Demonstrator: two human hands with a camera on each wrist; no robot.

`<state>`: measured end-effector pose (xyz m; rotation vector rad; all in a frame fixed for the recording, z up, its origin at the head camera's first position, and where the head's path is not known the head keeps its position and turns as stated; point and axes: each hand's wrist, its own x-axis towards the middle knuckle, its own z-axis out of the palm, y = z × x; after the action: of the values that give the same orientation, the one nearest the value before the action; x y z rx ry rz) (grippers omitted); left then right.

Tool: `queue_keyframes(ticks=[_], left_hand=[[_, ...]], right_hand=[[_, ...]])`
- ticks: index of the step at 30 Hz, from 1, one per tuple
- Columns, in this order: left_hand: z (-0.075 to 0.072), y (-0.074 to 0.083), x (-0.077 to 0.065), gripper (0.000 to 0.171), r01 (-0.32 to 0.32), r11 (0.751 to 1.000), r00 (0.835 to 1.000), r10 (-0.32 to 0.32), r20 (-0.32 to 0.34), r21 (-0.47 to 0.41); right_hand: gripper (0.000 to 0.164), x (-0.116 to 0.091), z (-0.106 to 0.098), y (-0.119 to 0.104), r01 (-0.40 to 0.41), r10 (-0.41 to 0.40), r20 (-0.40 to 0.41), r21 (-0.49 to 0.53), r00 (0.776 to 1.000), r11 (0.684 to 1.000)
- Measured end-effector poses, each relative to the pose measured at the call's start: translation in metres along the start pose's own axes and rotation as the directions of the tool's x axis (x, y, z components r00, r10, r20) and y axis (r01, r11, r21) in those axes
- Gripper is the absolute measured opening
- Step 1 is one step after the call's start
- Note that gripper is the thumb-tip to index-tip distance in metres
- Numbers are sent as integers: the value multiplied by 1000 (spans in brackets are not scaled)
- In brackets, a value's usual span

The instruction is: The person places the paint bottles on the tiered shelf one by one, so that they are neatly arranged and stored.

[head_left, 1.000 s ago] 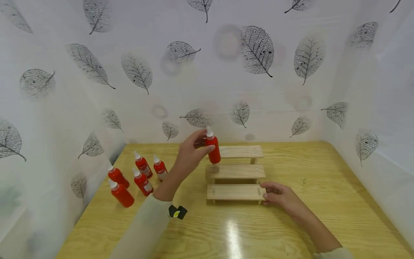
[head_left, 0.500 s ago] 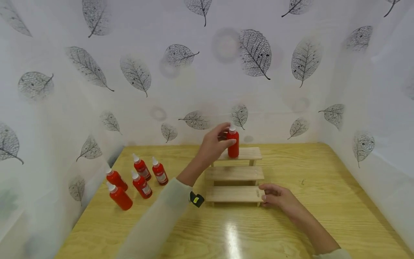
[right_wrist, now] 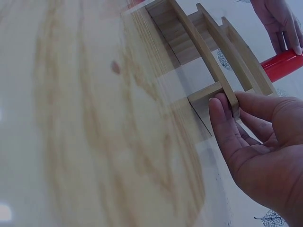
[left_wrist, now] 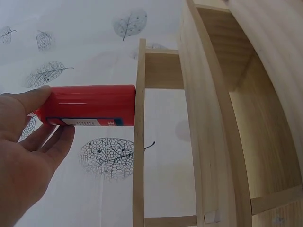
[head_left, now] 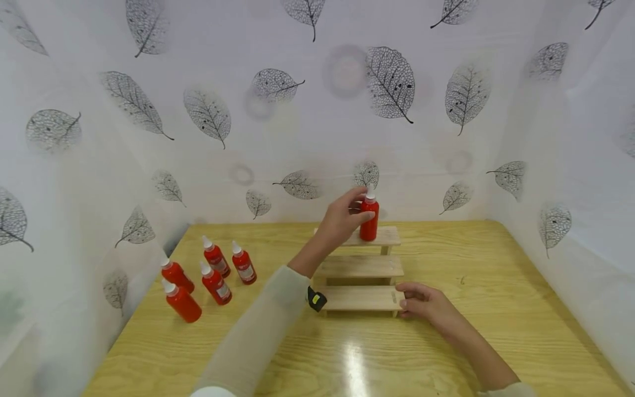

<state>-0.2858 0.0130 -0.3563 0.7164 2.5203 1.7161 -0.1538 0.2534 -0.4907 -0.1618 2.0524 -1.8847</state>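
Note:
My left hand (head_left: 342, 218) grips a red squeeze bottle (head_left: 369, 220) with a white pointed cap, fingers and thumb around its upper part. The bottle stands upright with its base at the top step of a three-tier wooden stand (head_left: 359, 298). In the left wrist view the red bottle (left_wrist: 94, 105) meets the edge of the top board, its label partly visible. My right hand (head_left: 426, 305) pinches the right end of the lowest step. The right wrist view has the thumb and fingers of the right hand (right_wrist: 265, 137) on either side of that board's end.
Several more red bottles (head_left: 216, 283) with white caps stand in a group on the left of the wooden table (head_left: 436, 358). A white curtain (head_left: 297, 127) with printed leaves closes off the back and both sides.
The left hand has carried the red bottle rightward from beside the stand to the top step, then a little further right along it. The right hand has stayed at the lowest step.

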Motion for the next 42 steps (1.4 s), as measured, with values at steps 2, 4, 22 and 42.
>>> queue_keyframes(ticks=[2,4,22,42], left_hand=[[1,0,0,58,-2,1000,1000,2,4,-10],[2,0,0,58,-2,1000,1000,2,9,-21],[-33,-27,-38,51,-63,998,993,63,-99,9],[-106,-69,-134,54,43,999,958,-36,-286,17]], right_hand=[[60,0,0,0,4,-4,0,8,1000,1000],[60,0,1,-1,14,-14,8,7,1000,1000],[61,2,2,0,-16,16,-14,14,1000,1000],[59,0,1,-1,11,-11,1,30,1000,999]])
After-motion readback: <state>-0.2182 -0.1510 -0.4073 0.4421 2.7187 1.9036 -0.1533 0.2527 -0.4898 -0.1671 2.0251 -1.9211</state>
